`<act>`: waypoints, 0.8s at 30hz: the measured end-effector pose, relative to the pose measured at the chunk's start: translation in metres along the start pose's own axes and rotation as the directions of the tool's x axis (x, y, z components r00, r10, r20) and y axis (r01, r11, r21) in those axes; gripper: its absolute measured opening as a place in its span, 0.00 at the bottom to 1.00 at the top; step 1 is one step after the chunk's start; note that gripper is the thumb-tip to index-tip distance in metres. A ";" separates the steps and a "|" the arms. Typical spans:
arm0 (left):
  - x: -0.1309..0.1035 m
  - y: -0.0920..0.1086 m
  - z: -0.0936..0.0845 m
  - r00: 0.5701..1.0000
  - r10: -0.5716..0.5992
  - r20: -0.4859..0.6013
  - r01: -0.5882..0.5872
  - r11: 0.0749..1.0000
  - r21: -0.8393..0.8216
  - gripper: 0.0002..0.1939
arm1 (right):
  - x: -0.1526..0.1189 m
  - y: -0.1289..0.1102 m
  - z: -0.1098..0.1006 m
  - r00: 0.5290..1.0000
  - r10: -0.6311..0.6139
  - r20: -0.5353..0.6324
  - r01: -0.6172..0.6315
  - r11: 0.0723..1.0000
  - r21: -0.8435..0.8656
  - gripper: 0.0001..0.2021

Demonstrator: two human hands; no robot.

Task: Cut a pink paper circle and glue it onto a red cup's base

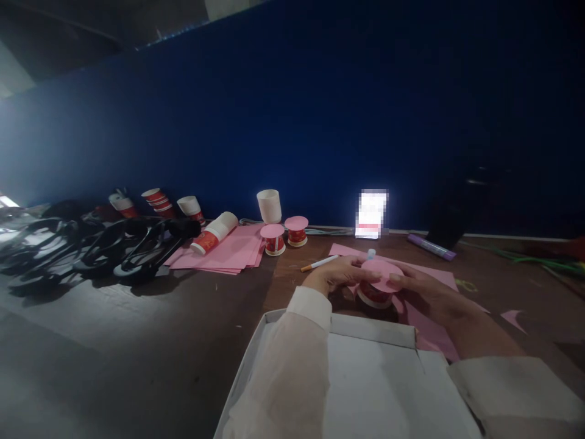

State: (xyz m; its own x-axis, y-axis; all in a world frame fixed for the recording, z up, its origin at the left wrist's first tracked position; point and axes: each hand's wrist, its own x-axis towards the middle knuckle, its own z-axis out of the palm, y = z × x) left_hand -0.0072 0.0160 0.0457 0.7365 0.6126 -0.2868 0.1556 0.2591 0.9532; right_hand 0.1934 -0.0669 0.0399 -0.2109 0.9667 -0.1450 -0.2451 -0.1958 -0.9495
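Both hands are closed around a red paper cup (375, 296) whose pale rim faces down. A round pink paper disc (382, 274) lies across its top. My left hand (336, 274) grips the left side, fingers resting at the disc's edge. From the right, my right hand (427, 296) holds the disc and cup, its thumb on the disc. Beneath them spreads a pink paper sheet (427, 323). A small whitish cap-like thing (372, 253) shows just behind the cup. Left of my hands lies a pencil-like stick (320, 263), white with an orange end.
Two similar disc-topped cups (274, 242) stand left, before a white cup (269, 207). Pink sheets (228, 259) lie under a tipped cup stack (214, 233). Black headset-like gear (137, 250) fills the far left. A lit phone (371, 213), a purple marker-like tube (432, 246) and a white box (375, 378) are around me.
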 end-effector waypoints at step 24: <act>0.005 -0.004 0.000 1.000 -0.013 -0.017 0.013 1.000 0.017 0.31 | 0.000 -0.006 0.011 0.996 0.036 -0.079 -0.047 0.989 -0.139 0.28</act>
State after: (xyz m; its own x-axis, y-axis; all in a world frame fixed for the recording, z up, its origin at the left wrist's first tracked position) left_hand -0.0042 0.0180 0.0410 0.7229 0.6221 -0.3008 0.1763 0.2548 0.9508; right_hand 0.1843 -0.0679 0.0489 -0.1440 0.9690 -0.2008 -0.1011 -0.2163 -0.9711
